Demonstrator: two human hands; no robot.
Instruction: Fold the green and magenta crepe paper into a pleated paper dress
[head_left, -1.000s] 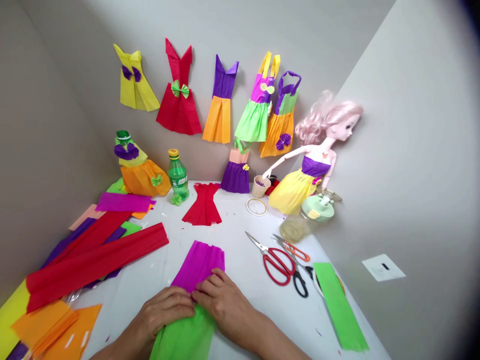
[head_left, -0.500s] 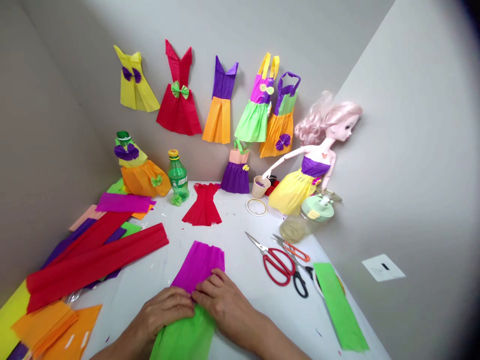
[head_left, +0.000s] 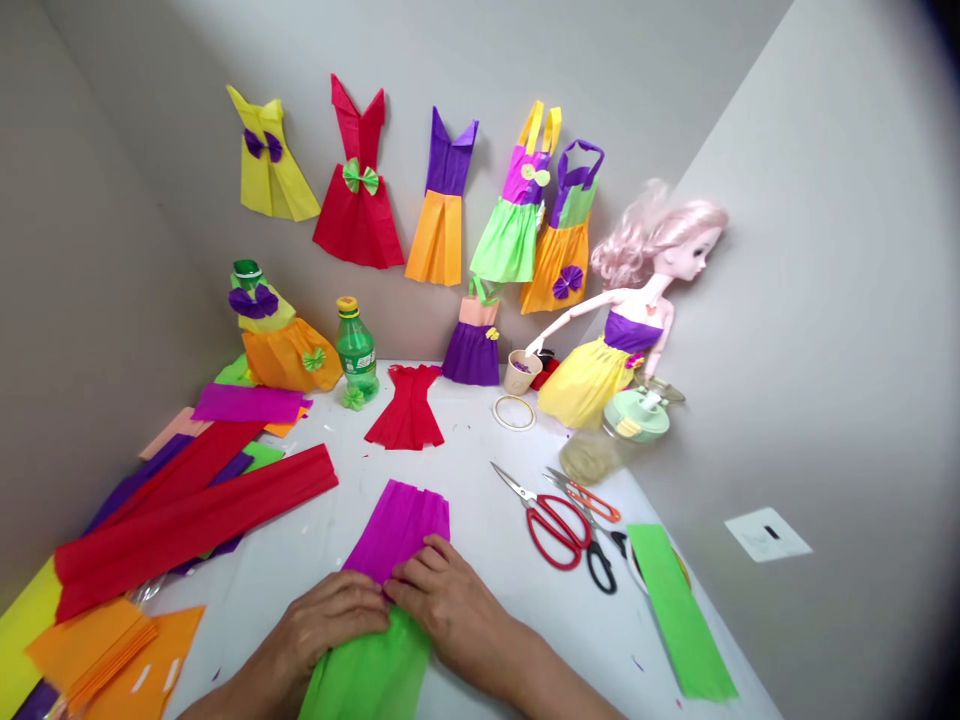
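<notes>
A magenta piece of crepe paper [head_left: 401, 522] lies on the table in front of me, and a green crepe paper piece [head_left: 367, 672] meets its lower edge. My left hand [head_left: 324, 622] has its fingers curled and pressed together on the left of this join. On the right of the join, my right hand [head_left: 454, 602] pinches with thumb and forefinger, its other fingers bent over the magenta paper. The two hands' fingertips almost touch. The join itself is mostly hidden under them. Farther back lies a small red paper dress [head_left: 405, 408].
Red-handled scissors [head_left: 556, 530], black-handled scissors [head_left: 602, 568], orange snips [head_left: 595, 500] and a green strip [head_left: 681, 612] lie to the right. Coloured paper, including a red strip [head_left: 199, 525], covers the left. Behind stand a green bottle [head_left: 355, 355], a doll [head_left: 600, 365] and a jar [head_left: 592, 460].
</notes>
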